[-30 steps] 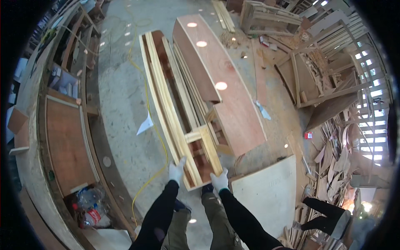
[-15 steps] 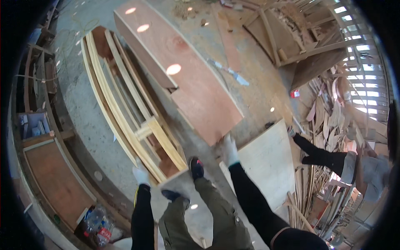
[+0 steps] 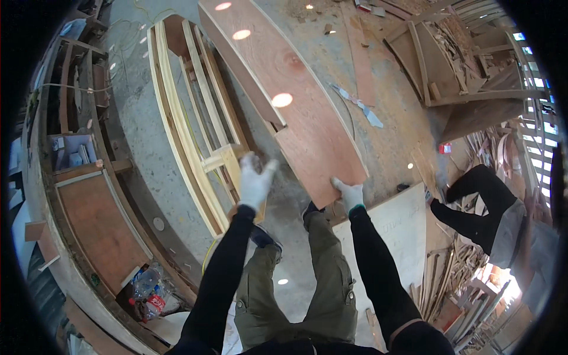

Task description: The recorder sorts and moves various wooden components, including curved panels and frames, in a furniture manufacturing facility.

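My gloved right hand point(image 3: 349, 194) grips the near end of a long plywood-covered box point(image 3: 319, 139), its thumb on the top face and its other fingers hidden under the edge. The box has reddish-brown faces, pale edges and a step in its left side. My gloved left hand point(image 3: 255, 180) is open with fingers spread, over the near right end of a long open wooden frame point(image 3: 208, 161). Whether it touches the frame I cannot tell. Pale slats run along the frame, which lies on the floor left of the box.
A pale board point(image 3: 393, 228) lies by my right arm. Beyond it another person point(image 3: 488, 213) sits or crouches near scrap wood point(image 3: 444, 266). A long wooden structure point(image 3: 100, 219) curves along the left, with plastic bottles point(image 3: 151, 293) in it. A wooden framework point(image 3: 449, 77) stands far right.
My left hand has left the frame's near left corner and moved right and farther out, its fingers now spread. My right hand stays at the box's near end. The whole view has shifted.
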The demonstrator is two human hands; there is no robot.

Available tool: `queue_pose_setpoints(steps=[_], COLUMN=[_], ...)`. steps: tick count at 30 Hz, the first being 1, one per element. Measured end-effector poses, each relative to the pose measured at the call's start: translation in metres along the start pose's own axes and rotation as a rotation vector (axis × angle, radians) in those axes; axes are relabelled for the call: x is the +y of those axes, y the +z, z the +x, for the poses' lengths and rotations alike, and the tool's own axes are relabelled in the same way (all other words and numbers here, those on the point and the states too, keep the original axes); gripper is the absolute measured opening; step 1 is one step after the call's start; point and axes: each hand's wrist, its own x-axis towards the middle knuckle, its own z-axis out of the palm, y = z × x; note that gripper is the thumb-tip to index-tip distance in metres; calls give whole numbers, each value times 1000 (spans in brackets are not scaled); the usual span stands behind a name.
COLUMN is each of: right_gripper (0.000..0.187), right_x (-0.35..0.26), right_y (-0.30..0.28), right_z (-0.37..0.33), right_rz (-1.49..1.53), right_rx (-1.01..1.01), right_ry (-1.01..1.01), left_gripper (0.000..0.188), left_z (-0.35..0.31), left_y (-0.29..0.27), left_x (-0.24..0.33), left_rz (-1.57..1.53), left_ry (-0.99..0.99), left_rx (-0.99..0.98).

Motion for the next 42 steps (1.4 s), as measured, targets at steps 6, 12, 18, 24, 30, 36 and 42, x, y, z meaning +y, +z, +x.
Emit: queue_pose_setpoints(steps=[6, 12, 18, 24, 30, 36, 42], right_gripper=[84, 64, 67, 71, 61, 57, 75], right_x=[15, -22, -22, -24, -45, -181, -117], right_y=[-31, -26, -21, 10, 130, 297, 300], right_z=[22, 6, 4, 1, 69, 188, 81], right_rz=[66, 346, 503, 338, 196, 353, -217], right_rx=[67, -113, -42, -119, -227, -403, -649], right_ry=[48, 297, 366, 292, 109, 41, 105], left_gripper=[62, 62, 61, 61, 80, 121, 114], left_z=[27, 2, -12, 11, 166, 158, -11], left_y=[78, 123, 144, 122, 22, -71, -196], left_x=[-56, -81, -64, -73, -19, 95, -99], left_rz=[-97, -744, -386, -324, -100, 257, 832], left_ry=[-303, -500, -484, -366, -541, 53, -406], left_rx=[-249, 18, 138, 244, -8, 542, 632])
